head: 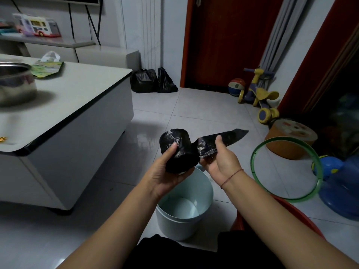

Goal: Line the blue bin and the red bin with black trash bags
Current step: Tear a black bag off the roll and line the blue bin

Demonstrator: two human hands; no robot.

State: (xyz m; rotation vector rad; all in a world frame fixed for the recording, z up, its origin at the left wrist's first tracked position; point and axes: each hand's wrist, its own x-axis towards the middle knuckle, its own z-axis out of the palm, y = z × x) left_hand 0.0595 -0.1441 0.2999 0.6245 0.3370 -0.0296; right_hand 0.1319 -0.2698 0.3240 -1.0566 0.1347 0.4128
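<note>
My left hand (165, 175) grips a roll of black trash bags (177, 150) above the floor, thumb on its top. My right hand (219, 162) pinches the loose folded bag strip (223, 139) that leads off the roll to the right, thumb on top of it. Below the hands stands the pale blue bin (202, 193), upright and unlined, with its inside bare. The red bin (295, 214) shows only as a rim at the lower right, mostly behind my right forearm.
A white low table (77, 98) with a steel pot (15, 82) fills the left. A green ring (258, 148) lies by an orange round box (291, 136) and blue toys (340, 181). Two filled black bags (153, 80) sit by the red door; a yellow ride-on toy (260, 94) stands to the right.
</note>
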